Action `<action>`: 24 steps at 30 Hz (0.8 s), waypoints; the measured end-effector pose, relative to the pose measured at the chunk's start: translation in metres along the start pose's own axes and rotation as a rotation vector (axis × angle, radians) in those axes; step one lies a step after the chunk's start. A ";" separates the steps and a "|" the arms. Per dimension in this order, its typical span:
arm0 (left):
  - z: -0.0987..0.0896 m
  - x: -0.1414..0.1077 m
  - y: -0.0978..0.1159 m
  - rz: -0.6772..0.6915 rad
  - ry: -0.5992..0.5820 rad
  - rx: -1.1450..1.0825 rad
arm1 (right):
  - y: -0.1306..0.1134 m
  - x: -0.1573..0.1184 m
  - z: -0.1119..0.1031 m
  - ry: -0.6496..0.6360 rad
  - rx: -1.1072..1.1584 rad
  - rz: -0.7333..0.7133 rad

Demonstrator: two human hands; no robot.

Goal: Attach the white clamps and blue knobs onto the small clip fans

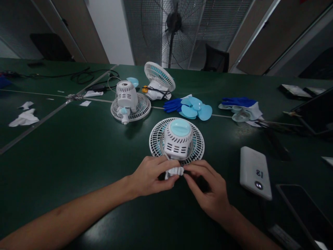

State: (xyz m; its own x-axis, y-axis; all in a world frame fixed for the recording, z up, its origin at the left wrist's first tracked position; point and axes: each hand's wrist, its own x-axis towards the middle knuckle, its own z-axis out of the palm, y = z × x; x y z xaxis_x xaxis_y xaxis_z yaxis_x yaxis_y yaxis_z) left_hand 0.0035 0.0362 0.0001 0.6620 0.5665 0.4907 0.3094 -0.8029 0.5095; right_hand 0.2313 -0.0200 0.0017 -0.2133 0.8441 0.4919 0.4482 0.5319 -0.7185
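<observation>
In front of me a small white fan [179, 139] lies grille-down on the green table, its vented motor housing with a light blue cap facing up. At its near end, my left hand [156, 173] grips a small white fan part [174, 171] between thumb and fingers. My right hand [208, 187] pinches the right end of that same part with thumb and forefinger. The fingers partly cover the part, so its exact kind is unclear.
Two more small fans [127, 99] [158, 81] stand behind. Light blue fan blades [197, 107] lie beside a blue glove [173, 105]. More gloves [241, 107], a white power bank [255, 172] and a dark phone [304, 208] are at right. Crumpled paper [24, 118] lies left.
</observation>
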 end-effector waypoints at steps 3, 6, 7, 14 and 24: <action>-0.001 0.001 0.001 0.001 0.003 0.010 | 0.000 -0.002 -0.001 -0.014 -0.077 -0.070; -0.001 0.001 0.002 -0.003 0.004 0.023 | 0.001 0.000 0.000 0.004 -0.107 -0.086; -0.001 0.001 0.002 -0.002 0.006 0.028 | 0.002 0.000 0.000 0.007 -0.109 -0.086; 0.000 0.000 0.002 0.025 0.036 0.048 | 0.003 0.000 0.001 -0.008 -0.079 -0.040; 0.001 0.000 0.001 0.033 0.023 0.053 | 0.001 0.002 0.001 -0.050 -0.076 -0.016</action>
State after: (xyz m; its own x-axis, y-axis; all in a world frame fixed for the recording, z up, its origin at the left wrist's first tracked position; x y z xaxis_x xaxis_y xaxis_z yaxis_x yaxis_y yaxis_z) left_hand 0.0042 0.0355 0.0002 0.6568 0.5434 0.5228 0.3239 -0.8294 0.4552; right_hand 0.2310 -0.0175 0.0013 -0.2634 0.8386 0.4769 0.5083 0.5408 -0.6702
